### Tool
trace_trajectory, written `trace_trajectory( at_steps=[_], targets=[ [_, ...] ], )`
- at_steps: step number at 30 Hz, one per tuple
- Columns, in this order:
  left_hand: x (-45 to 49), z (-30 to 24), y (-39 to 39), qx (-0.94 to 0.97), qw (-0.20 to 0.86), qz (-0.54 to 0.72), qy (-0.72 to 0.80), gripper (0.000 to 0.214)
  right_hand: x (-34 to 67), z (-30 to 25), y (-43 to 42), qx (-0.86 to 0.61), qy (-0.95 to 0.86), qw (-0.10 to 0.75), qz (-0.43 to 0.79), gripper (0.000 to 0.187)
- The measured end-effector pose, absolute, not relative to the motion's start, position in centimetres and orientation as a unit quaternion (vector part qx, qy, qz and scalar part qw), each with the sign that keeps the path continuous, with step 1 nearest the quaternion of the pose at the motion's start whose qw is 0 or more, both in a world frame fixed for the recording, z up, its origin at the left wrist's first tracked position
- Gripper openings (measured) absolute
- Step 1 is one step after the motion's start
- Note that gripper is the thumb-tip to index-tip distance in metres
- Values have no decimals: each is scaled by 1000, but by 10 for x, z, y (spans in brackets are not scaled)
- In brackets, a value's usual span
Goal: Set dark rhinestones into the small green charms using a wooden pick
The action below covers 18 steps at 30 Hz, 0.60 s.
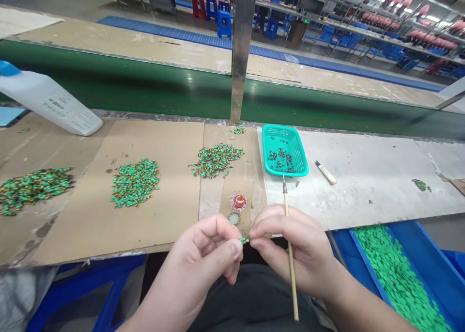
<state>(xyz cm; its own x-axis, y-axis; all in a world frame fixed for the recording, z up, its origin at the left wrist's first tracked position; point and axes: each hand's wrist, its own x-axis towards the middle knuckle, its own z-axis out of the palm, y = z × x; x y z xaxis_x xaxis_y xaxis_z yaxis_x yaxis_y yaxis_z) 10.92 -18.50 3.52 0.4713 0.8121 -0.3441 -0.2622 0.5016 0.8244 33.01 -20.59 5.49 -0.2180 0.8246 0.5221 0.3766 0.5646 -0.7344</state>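
Near the table's front edge, my left hand (207, 259) is closed, pinching a small green piece (243, 241) between thumb and forefinger. My right hand (296, 247) meets it there, thumb and forefinger closed at the tiny brownish end of that piece. A thin wooden-handled brush (291, 269) is also held in my right hand, its metal-collared tip pointing away from me. Just beyond my fingertips sit a small cap of red liquid (239, 202) and a bottle cap with pale contents (234, 218). What the right fingertips grip is too small to make out clearly.
Piles of green-and-brown pieces (135, 182) lie on the cardboard at left and centre. A turquoise basket (304, 163) holds small dark parts. A white bottle (54, 102) lies tilted at left, a marker-like stick (326, 172) at right. A blue bin (417, 245) holds green pieces.
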Motion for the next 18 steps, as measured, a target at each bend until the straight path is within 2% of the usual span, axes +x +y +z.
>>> trace_trajectory(
  at_steps=[18],
  targets=[
    [108,31,-187,360,787,342,366,38,330,58,-206,-382,-794,433,193,18]
  ],
)
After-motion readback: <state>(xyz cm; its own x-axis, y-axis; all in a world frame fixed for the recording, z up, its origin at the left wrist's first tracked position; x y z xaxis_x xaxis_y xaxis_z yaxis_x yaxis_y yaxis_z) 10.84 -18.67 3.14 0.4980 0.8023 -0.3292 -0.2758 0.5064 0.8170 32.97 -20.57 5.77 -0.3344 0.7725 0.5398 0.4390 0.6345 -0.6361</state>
